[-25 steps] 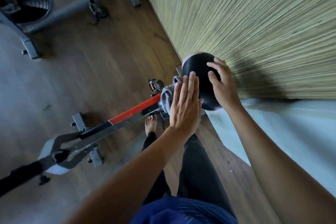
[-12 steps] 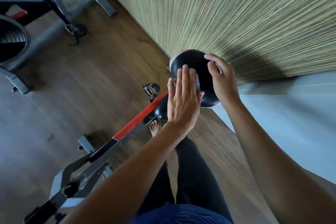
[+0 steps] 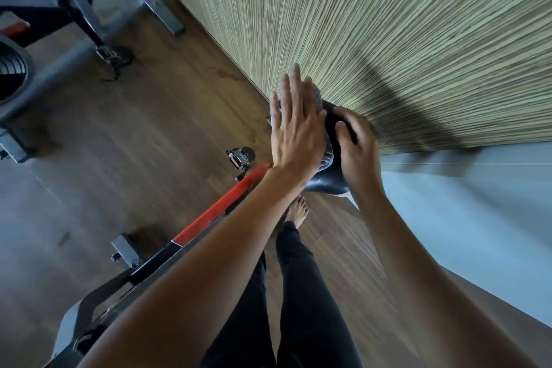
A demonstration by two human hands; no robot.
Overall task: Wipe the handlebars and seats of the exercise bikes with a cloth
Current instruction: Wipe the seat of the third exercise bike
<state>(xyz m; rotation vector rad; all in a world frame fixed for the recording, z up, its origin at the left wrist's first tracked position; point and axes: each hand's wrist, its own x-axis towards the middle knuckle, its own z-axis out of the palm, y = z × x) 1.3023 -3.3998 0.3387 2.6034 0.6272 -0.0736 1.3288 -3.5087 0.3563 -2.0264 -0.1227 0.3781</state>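
The black bike seat point(image 3: 330, 182) stands close to the striped green wall, mostly covered by my hands. My left hand point(image 3: 294, 131) lies flat, fingers straight and together, pressing a grey cloth point(image 3: 327, 155) onto the seat's top. Only the cloth's edges show, past my fingertips and beside my palm. My right hand point(image 3: 357, 149) curls over the seat's right side and grips it. The bike's red and black frame point(image 3: 215, 212) runs down to the lower left under my left forearm.
A pedal point(image 3: 240, 157) sticks out left of the seat. A second exercise bike point(image 3: 68, 18) with grey legs stands at the upper left on the wooden floor. The striped wall point(image 3: 388, 24) is right behind the seat. My bare foot point(image 3: 297, 212) is under the seat.
My left hand slid the cloth from the seat's near left side up across its top toward the wall. My right hand kept its hold on the seat. The view swung left.
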